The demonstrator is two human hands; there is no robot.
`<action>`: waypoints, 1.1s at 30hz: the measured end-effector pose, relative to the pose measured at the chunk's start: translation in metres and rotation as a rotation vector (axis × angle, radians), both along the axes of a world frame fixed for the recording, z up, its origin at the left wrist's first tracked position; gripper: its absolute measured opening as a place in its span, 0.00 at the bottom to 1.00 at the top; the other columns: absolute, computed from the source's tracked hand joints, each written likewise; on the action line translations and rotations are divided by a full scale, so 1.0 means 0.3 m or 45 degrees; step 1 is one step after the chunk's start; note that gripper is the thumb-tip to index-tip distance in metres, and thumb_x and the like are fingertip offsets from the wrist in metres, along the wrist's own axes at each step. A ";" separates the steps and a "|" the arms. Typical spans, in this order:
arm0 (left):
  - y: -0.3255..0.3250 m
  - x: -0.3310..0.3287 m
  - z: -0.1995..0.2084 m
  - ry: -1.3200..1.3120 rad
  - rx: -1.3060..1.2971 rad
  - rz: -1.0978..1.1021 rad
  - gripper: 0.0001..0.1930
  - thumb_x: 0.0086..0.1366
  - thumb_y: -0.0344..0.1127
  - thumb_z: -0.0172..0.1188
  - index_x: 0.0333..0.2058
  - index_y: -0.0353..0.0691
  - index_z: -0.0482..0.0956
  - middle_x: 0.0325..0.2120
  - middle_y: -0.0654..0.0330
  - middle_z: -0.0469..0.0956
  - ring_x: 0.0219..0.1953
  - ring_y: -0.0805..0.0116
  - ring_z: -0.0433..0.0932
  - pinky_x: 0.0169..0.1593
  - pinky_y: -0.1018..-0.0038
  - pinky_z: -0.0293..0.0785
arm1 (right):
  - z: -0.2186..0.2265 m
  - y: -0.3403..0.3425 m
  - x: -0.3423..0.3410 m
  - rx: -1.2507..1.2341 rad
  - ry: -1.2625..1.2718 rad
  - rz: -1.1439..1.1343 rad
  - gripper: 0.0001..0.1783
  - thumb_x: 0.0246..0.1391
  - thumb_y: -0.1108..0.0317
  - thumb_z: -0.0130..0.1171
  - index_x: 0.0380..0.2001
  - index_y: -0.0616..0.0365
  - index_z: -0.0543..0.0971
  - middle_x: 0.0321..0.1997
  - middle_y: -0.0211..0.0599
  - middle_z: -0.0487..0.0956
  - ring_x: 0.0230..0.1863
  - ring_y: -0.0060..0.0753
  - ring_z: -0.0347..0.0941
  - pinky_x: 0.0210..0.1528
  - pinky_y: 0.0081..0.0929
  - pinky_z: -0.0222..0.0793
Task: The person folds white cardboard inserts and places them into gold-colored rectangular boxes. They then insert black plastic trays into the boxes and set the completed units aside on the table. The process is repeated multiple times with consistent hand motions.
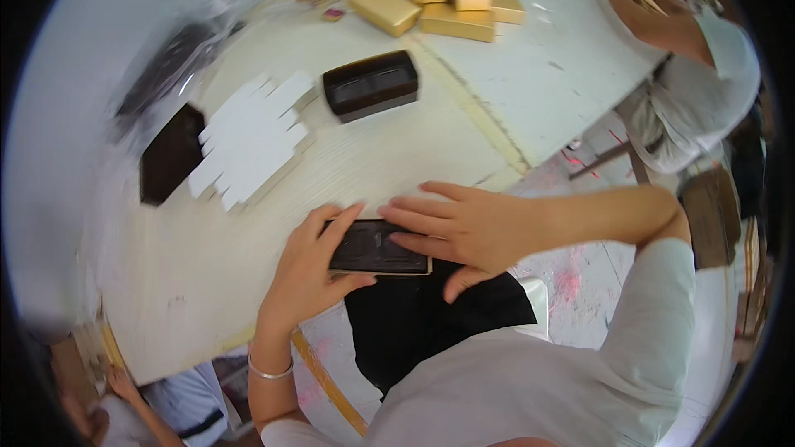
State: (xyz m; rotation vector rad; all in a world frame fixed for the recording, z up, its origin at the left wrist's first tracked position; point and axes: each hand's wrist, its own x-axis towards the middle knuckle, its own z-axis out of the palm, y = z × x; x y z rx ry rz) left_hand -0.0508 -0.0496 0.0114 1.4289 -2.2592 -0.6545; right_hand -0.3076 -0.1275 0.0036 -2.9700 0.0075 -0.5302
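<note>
At the table's near edge my left hand (306, 261) grips a small shallow box with a black plastic insert (381, 247) in it, thumb on the near side and fingers on the far side. A thin pale rim of the box shows along the insert's near edge. My right hand (464, 228) lies over the box's right end, fingers stretched out with their tips touching the insert and the thumb spread off its right edge. Further off stands a stack of black plastic inserts (370, 87).
On the left side of the table (166, 281) are stacked white card pieces (257, 141), a dark stack (171, 155) and black pieces in clear plastic (178, 62). Gold boxes (383, 8) are piled at the back. Other people (687, 74) sit at the far right and lower left.
</note>
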 end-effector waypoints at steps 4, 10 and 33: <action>0.016 -0.025 0.009 -0.036 -0.085 -0.001 0.42 0.46 0.47 0.71 0.60 0.45 0.64 0.53 0.49 0.64 0.51 0.47 0.67 0.55 0.61 0.63 | -0.083 0.087 -0.009 0.106 -0.019 -0.217 0.37 0.48 0.47 0.59 0.50 0.70 0.70 0.59 0.62 0.62 0.55 0.56 0.65 0.58 0.43 0.61; 0.017 0.166 0.035 0.119 -0.215 0.457 0.39 0.52 0.53 0.65 0.59 0.42 0.65 0.58 0.46 0.61 0.57 0.47 0.64 0.58 0.60 0.62 | 0.077 -0.118 -0.145 0.063 0.217 -0.518 0.22 0.47 0.61 0.61 0.46 0.57 0.74 0.49 0.42 0.74 0.54 0.43 0.69 0.56 0.42 0.64; -0.163 0.242 -0.055 -0.515 -0.844 0.563 0.03 0.47 0.31 0.58 0.22 0.41 0.74 0.27 0.60 0.74 0.31 0.62 0.74 0.29 0.69 0.72 | -0.127 -0.426 0.030 -0.149 -0.229 -0.742 0.26 0.58 0.70 0.52 0.60 0.56 0.66 0.67 0.45 0.60 0.68 0.48 0.54 0.66 0.40 0.50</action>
